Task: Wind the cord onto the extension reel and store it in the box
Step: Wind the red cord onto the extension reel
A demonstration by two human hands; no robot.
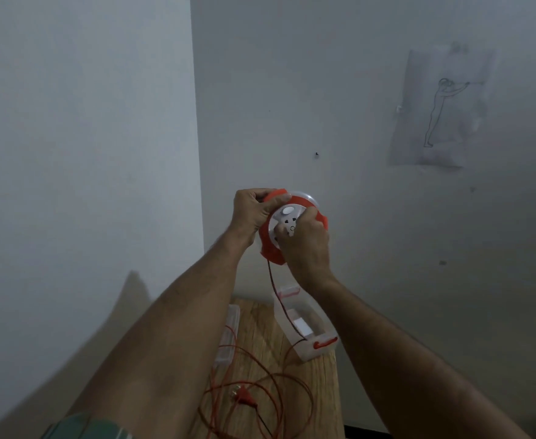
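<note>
I hold a round orange and white extension reel (pixel 287 217) raised in front of the wall. My left hand (pixel 252 213) grips its orange rim on the left. My right hand (pixel 304 245) is closed over the white socket face and lower right side. An orange cord (pixel 279 299) hangs from the reel's bottom down to the table, where it lies in loose loops (pixel 260 394) with the orange plug (pixel 244 396) among them. A clear plastic box (pixel 304 327) with orange latches stands open on the table below the reel.
The narrow wooden table (pixel 260 327) stands in a room corner between two pale walls. The box's clear lid (pixel 228 334) lies at the table's left edge. A sheet with a line drawing (pixel 440 109) hangs on the right wall.
</note>
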